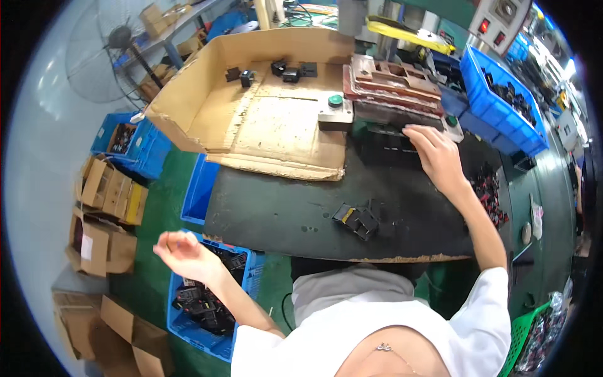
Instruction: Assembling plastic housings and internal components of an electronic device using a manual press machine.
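Note:
My left hand (186, 256) hangs in the air over the left side of a blue crate (251, 276) filled with black plastic parts (202, 308). Its fingers are loosely bent and apart, with nothing visible in them. My right hand (435, 156) reaches forward, fingers stretched out, at the right end of a dark panel (384, 146) below the press fixture (392, 88). The fingertips seem to rest on the panel's upper edge; I see nothing gripped. A black plastic housing (356, 220) with a yellowish strip lies on the dark worktable (276, 210), nearer to me.
Green buttons (335, 101) (451, 120) flank the fixture. An open cardboard tray (282, 125) at the back left holds several black parts (290, 75). A blue bin (505, 107) of parts stands at the back right. Small red and black pieces (488, 195) lie at the right.

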A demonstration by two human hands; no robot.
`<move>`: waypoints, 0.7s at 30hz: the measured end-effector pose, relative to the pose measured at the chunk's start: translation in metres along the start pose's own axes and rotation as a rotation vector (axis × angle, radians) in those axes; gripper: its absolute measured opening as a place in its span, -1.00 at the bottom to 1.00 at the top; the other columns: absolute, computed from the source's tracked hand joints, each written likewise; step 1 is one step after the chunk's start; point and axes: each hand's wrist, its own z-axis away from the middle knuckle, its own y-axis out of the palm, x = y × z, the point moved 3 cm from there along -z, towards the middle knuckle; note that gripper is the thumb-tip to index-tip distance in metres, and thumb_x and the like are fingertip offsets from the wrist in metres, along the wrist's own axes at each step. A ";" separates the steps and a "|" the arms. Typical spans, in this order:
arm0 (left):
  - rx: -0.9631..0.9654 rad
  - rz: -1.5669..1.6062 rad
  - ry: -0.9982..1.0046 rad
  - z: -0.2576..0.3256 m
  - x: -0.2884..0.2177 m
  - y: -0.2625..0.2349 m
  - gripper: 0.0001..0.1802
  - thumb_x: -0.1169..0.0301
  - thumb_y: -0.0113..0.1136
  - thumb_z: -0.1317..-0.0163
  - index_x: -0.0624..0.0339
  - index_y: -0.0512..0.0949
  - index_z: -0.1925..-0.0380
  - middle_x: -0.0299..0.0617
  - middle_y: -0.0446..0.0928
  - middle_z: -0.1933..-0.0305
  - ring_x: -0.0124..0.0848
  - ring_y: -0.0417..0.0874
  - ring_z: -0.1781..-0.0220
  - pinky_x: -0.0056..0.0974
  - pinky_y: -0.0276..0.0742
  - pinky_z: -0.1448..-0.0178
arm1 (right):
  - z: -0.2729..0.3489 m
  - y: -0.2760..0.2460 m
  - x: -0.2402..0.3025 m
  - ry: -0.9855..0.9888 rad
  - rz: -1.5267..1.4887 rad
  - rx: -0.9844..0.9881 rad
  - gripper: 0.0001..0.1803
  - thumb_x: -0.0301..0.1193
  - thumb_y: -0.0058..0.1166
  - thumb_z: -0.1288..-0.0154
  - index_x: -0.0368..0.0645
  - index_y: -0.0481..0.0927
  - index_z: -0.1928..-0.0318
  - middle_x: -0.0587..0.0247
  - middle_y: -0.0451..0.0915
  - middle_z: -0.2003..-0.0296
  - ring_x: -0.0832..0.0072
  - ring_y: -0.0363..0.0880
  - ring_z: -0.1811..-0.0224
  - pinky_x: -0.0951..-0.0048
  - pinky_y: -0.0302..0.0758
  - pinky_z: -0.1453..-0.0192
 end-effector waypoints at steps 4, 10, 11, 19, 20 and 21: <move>0.680 -0.499 -0.195 0.038 0.015 0.117 -0.75 0.28 -0.06 -0.32 0.28 0.44 0.32 -0.28 0.45 0.56 -0.62 0.37 0.61 -0.52 0.23 0.62 | -0.006 0.006 -0.017 -0.052 0.025 0.034 -0.64 -0.61 0.03 -0.08 -0.17 0.47 0.05 0.15 0.55 0.19 0.21 0.54 0.18 0.32 0.48 0.15; 1.491 -0.982 -0.204 0.038 0.123 0.201 -0.81 0.38 0.24 -0.08 0.28 0.58 0.37 -0.25 0.57 0.47 -0.55 0.54 0.50 -0.45 0.43 0.46 | -0.032 -0.015 -0.032 -0.102 0.008 -0.096 -0.59 -0.64 0.06 -0.02 -0.13 0.52 0.05 0.14 0.58 0.20 0.19 0.56 0.21 0.36 0.49 0.19; 1.512 -1.032 -0.052 0.028 0.148 0.207 -0.80 0.37 0.26 -0.04 0.28 0.59 0.39 -0.21 0.59 0.46 -0.51 0.56 0.49 -0.40 0.45 0.44 | -0.039 -0.018 -0.035 -0.091 0.058 -0.158 -0.58 -0.64 0.06 -0.01 -0.10 0.52 0.04 0.16 0.59 0.20 0.21 0.56 0.21 0.37 0.50 0.20; 1.436 -1.431 0.752 -0.014 0.291 0.266 -0.56 0.28 0.19 -0.02 0.30 0.44 0.12 0.04 0.43 0.05 -0.06 0.42 -0.04 -0.11 0.36 -0.13 | -0.073 0.019 -0.087 -0.169 0.212 -0.210 -0.67 -0.45 0.00 -0.10 -0.02 0.58 0.07 0.22 0.61 0.22 0.30 0.59 0.25 0.34 0.53 0.19; 1.415 -1.496 0.765 -0.017 0.301 0.270 -0.51 0.22 0.20 -0.04 0.29 0.41 0.09 0.04 0.41 0.01 -0.06 0.41 -0.07 -0.09 0.36 -0.14 | -0.076 0.023 -0.090 -0.161 0.208 -0.208 -0.67 -0.45 0.00 -0.10 -0.02 0.58 0.07 0.22 0.61 0.22 0.30 0.59 0.25 0.34 0.53 0.19; 1.423 -1.499 0.763 -0.019 0.309 0.272 -0.51 0.22 0.20 -0.04 0.29 0.41 0.09 0.04 0.41 0.01 -0.06 0.41 -0.07 -0.09 0.36 -0.14 | -0.079 0.026 -0.093 -0.117 0.122 -0.132 -0.73 -0.43 0.00 -0.14 -0.05 0.61 0.12 0.20 0.62 0.25 0.29 0.59 0.26 0.34 0.53 0.18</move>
